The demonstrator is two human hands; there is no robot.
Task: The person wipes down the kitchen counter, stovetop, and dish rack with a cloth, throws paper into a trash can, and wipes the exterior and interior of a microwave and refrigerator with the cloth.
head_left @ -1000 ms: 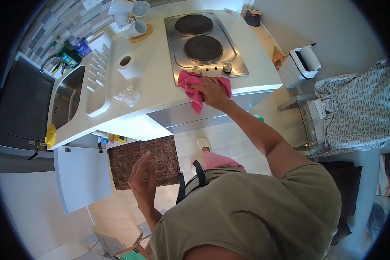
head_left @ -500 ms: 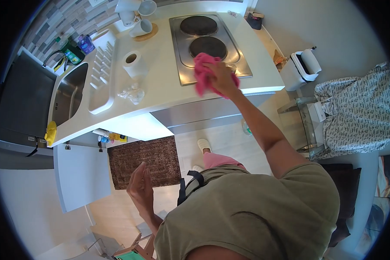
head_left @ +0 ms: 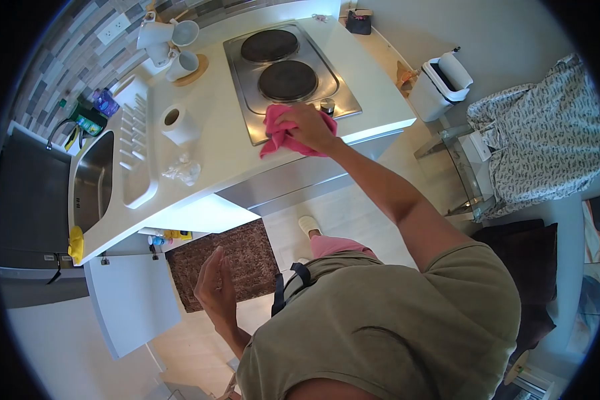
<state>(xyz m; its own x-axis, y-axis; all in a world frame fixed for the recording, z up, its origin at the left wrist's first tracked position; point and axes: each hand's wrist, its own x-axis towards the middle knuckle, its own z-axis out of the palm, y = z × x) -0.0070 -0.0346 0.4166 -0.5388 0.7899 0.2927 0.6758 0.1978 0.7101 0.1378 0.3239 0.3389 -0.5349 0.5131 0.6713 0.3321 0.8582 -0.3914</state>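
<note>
A crumpled pink cloth (head_left: 285, 133) is pressed against the front edge of the steel two-plate hob (head_left: 257, 120). My right hand (head_left: 307, 127) is closed over the cloth, beside a control knob (head_left: 327, 105). Both dark hot plates, the front one (head_left: 288, 81) and the rear one (head_left: 269, 45), lie beyond the hand. Low in front of my body hangs my left hand (head_left: 215, 287), above the brown mat (head_left: 247, 257). It holds nothing, and its fingers are stretched out loosely, close to one another.
A paper roll (head_left: 180, 125) and a crumpled clear plastic bag (head_left: 183, 171) stand left of the hob. Cups (head_left: 182, 65) hang on a wooden stand. Further left are a white dish rack (head_left: 139, 177) and the sink (head_left: 95, 180). Below, a cupboard door (head_left: 130, 300) hangs open.
My right hand has drawn the pink cloth from beside the front hot plate to the hob's front edge, uncovering the knob. The view has shifted; my left hand stays low.
</note>
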